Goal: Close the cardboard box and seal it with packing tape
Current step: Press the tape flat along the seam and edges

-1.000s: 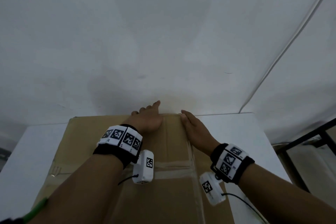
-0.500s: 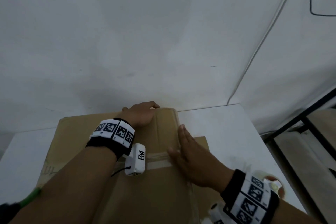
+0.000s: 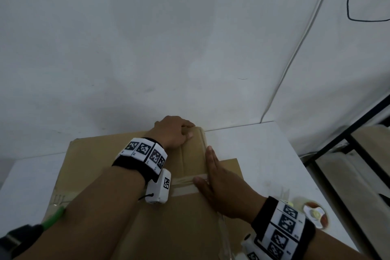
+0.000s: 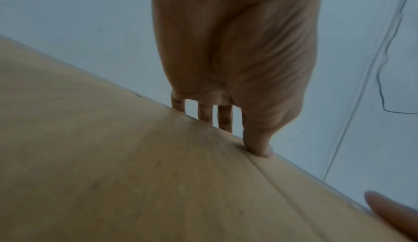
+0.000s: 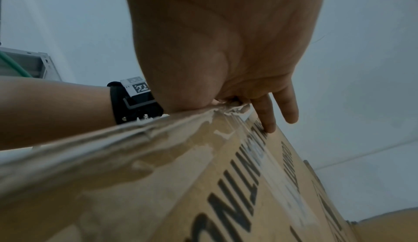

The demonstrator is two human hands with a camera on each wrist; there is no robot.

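A brown cardboard box [image 3: 101, 167] lies on the white table [image 3: 263, 154] with its top flaps down. A strip of tape [image 3: 183, 186] crosses the top. My left hand [image 3: 175, 133] grips the box's far edge: the fingers [image 4: 204, 113] hook down behind it and the thumb [image 4: 257, 145] presses on top beside a crease. My right hand [image 3: 219, 183] lies flat with straight fingers along the top's right edge. In the right wrist view its fingertips [image 5: 269, 126] touch the printed box side [image 5: 226, 192], where clear tape [image 5: 287, 188] runs. A tape roll [image 3: 315, 215] sits by my right wrist.
The white wall [image 3: 190, 48] stands directly behind the box. A black metal rack [image 3: 341, 145] is at the right of the table. A white conduit [image 3: 295, 48] and a black cable [image 3: 350, 6] run on the wall. Bare tabletop shows left and right of the box.
My right hand has drawn back from the far edge toward me and now lies flat along the right edge. My left hand's fingers have curled over the far edge.
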